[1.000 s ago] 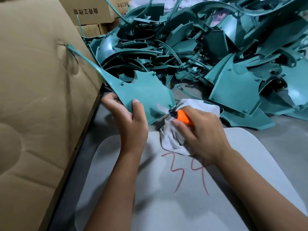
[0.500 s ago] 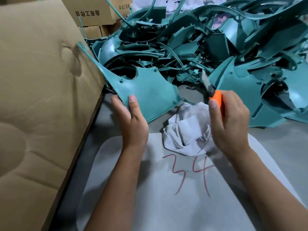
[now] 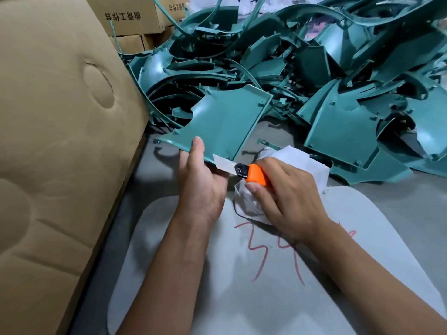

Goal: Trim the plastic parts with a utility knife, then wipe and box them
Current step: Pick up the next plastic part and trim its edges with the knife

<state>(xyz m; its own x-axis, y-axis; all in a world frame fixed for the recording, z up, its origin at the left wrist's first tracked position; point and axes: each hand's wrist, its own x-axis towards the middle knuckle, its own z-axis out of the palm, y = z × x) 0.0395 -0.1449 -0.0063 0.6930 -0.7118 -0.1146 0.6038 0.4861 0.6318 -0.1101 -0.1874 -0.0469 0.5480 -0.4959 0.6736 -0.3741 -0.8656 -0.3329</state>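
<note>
My left hand (image 3: 202, 180) grips the near edge of a flat teal plastic part (image 3: 225, 122), thumb on top, holding it tilted above the table. My right hand (image 3: 287, 194) grips an orange utility knife (image 3: 254, 176). Its blade (image 3: 223, 163) lies against the part's near edge, just right of my left thumb. A crumpled white cloth (image 3: 290, 155) lies under and behind my right hand.
A large heap of teal plastic parts (image 3: 338, 81) fills the far side of the table. A big cardboard box (image 3: 55, 141) stands at the left, smaller boxes (image 3: 128, 15) behind it. A pale grey mat (image 3: 266, 286) marked "34" in red lies under my forearms.
My right hand came down from a raised position and set the knife blade on the part's near edge. My left hand turned the part, its long thin tail now gone from view.
</note>
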